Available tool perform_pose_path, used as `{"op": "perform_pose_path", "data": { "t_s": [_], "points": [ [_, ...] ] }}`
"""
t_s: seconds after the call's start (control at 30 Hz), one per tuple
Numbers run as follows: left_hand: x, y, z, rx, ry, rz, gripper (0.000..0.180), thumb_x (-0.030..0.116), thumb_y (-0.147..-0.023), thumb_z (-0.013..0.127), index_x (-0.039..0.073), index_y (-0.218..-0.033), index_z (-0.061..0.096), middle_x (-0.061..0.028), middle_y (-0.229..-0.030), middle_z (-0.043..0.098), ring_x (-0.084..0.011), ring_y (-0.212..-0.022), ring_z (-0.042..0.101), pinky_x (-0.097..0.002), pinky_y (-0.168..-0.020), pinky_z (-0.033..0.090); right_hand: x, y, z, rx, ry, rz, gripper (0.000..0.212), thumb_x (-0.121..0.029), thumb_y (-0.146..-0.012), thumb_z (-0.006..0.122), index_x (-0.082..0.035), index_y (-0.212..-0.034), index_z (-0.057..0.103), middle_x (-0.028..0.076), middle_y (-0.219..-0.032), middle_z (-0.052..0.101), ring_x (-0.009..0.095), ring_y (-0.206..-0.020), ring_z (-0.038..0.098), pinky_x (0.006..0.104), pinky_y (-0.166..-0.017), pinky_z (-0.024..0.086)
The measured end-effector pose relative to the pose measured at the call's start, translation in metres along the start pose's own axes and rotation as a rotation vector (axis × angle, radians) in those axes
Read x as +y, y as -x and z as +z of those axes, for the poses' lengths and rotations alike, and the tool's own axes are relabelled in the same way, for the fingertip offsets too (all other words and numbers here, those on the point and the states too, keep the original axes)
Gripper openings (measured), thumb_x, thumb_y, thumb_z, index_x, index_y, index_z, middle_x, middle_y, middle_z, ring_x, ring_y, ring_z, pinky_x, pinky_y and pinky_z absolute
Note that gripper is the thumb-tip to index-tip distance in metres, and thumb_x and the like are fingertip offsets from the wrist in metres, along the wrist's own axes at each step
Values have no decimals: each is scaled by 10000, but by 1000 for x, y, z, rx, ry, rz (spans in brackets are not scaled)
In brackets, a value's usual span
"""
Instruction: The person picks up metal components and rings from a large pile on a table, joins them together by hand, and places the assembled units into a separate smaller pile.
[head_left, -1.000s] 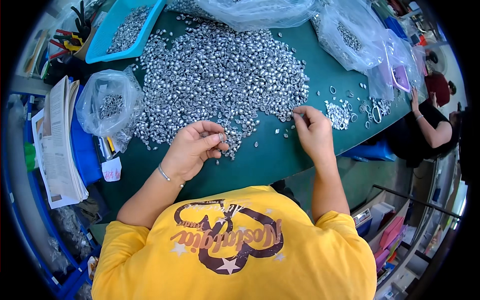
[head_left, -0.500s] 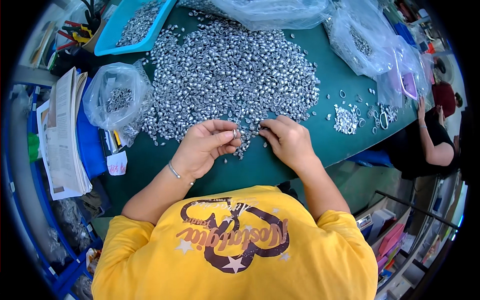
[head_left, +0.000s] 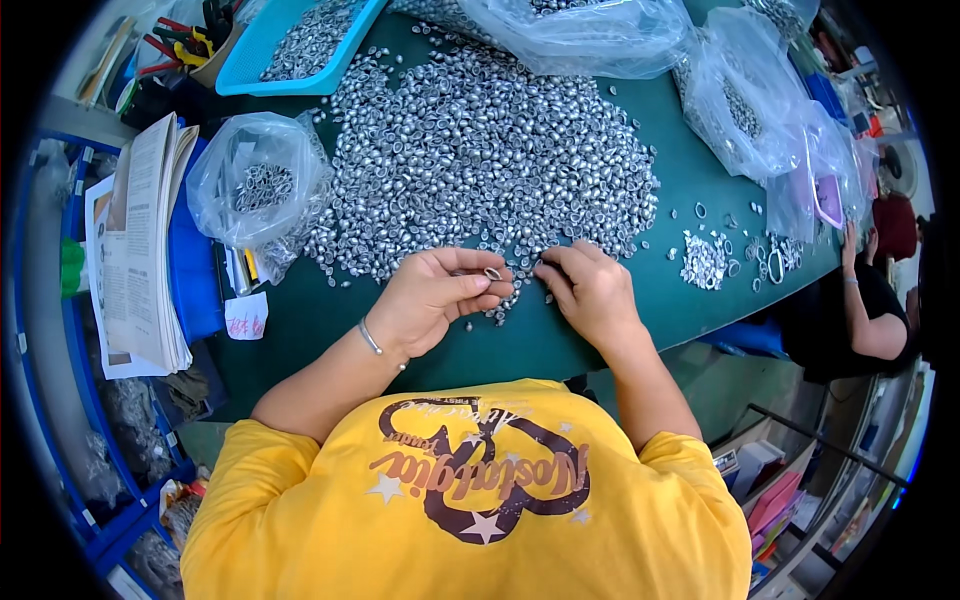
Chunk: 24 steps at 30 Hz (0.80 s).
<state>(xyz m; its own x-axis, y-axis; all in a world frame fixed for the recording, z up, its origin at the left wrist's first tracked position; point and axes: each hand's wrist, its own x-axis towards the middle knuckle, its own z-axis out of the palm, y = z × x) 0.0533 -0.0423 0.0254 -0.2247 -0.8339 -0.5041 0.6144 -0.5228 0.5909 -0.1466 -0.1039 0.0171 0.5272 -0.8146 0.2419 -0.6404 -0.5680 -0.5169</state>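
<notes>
A broad heap of small silver domed metal pieces point(head_left: 480, 160) covers the middle of the green table. At its near edge, my left hand point(head_left: 425, 305) pinches one small oval metal piece point(head_left: 493, 273) between thumb and fingers, its rim and hollow side showing. Just to the right, my right hand point(head_left: 598, 300) is closed, thumb against index finger, at the edge of the heap. Whatever its fingertips hold is too small to make out. A few loose pieces lie on the table between and below the two hands.
Left of the heap are a clear bag of metal parts point(head_left: 258, 185), stacked papers point(head_left: 145, 240) and a blue tray point(head_left: 300, 85). Plastic bags point(head_left: 740, 100) lie at the far right, near small flat silver pieces and rings point(head_left: 706, 262). Another person point(head_left: 870, 310) sits at the right edge.
The metal piece in my left hand has turned, so its hollow side now shows. My right hand stays closed at the heap's edge. The whole view has shifted slightly.
</notes>
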Motion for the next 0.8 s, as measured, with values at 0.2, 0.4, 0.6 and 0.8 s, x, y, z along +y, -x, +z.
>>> {"op": "perform_pose_path", "data": {
  "t_s": [0.2,0.4,0.6,0.8],
  "points": [
    [0,1,1,3,43,-6,227,-17,-833,499,-57,-1050,552,-168,-989,611,-220,-874,626,-272,-749,526,-2,-3,0,-9,15,16,84,-143,-752,630,-62,-774,619,85,-674,565,275,-608,576,349,-533,469],
    [-1,0,-5,45,53,43,153,-23,-826,496,-21,-966,558,-148,-905,617,-185,-780,625,-245,-678,520,10,-2,-10,22,-113,157,67,-104,-746,617,-53,-786,635,100,-688,580,279,-641,580,355,-577,471],
    [-3,2,-4,14,28,59,156,-15,-826,510,-18,-978,549,-131,-907,615,-173,-790,621,-236,-667,514,-1,-1,-3,-45,-9,61,118,-143,-716,661,-68,-801,628,79,-706,574,267,-635,581,348,-552,469],
    [2,3,2,59,7,43,152,-13,-816,545,-17,-968,559,-142,-907,619,-180,-787,629,-233,-672,523,2,-1,-7,-66,-197,112,123,-83,-676,692,-52,-772,621,78,-675,550,230,-563,543,315,-514,444]
  ]
}}
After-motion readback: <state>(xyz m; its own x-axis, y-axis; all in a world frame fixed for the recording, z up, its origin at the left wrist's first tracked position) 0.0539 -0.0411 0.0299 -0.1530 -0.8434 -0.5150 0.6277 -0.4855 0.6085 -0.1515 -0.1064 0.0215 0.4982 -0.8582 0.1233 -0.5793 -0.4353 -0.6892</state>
